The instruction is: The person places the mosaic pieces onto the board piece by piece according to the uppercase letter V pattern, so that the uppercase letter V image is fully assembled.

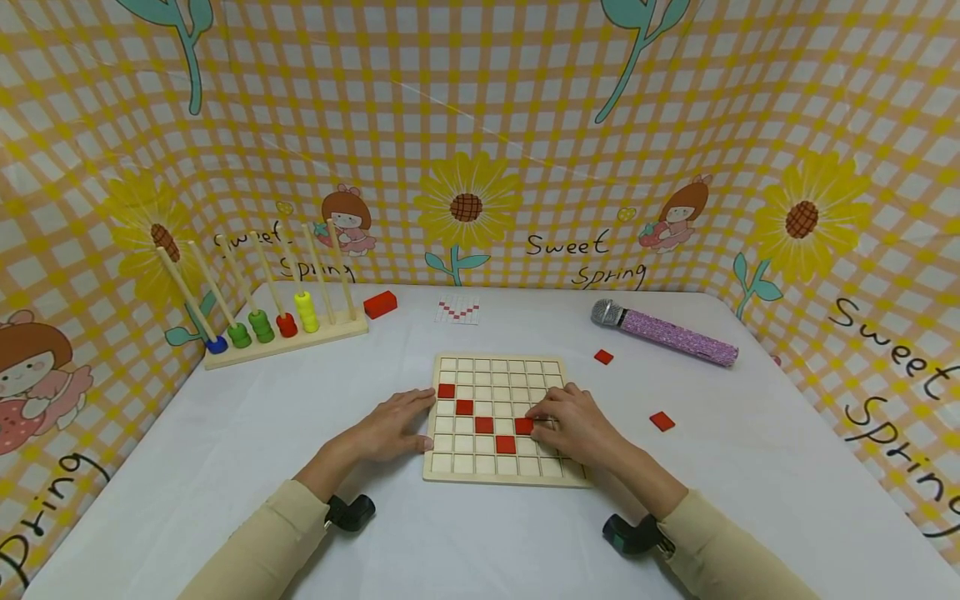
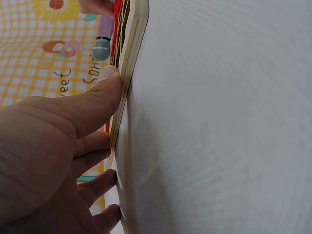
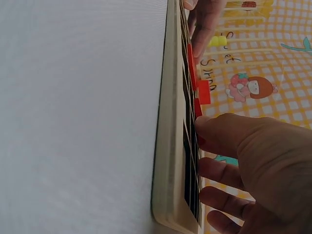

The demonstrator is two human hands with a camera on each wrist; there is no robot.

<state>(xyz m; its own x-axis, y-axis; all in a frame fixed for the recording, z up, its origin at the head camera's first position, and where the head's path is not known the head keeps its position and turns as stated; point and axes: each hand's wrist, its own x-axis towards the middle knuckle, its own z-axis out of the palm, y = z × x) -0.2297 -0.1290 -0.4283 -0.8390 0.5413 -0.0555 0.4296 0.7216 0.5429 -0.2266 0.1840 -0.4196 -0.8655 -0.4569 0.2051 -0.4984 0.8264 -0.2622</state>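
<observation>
A square wooden grid board (image 1: 461,465) lies on the table with several red square tiles (image 1: 484,425) in its cells, forming a descending diagonal that turns up at the right. My left hand (image 1: 390,427) rests against the board's left side, fingers extended; in the left wrist view the thumb (image 2: 105,92) touches the board's edge. Over the right part of the grid, my right hand (image 1: 573,427) pinches a red tile (image 1: 523,427) at its cell, thumb low and fingertips above. In the right wrist view the thumb (image 3: 219,131) partly covers that tile.
Two loose red tiles (image 1: 662,422) lie right of the board. Behind it are a small pattern card (image 1: 457,309) and a red block (image 1: 381,304). A wooden bead abacus (image 1: 285,340) stands at the back left, a glittery purple microphone (image 1: 667,331) at the back right. Patterned cloth surrounds the table.
</observation>
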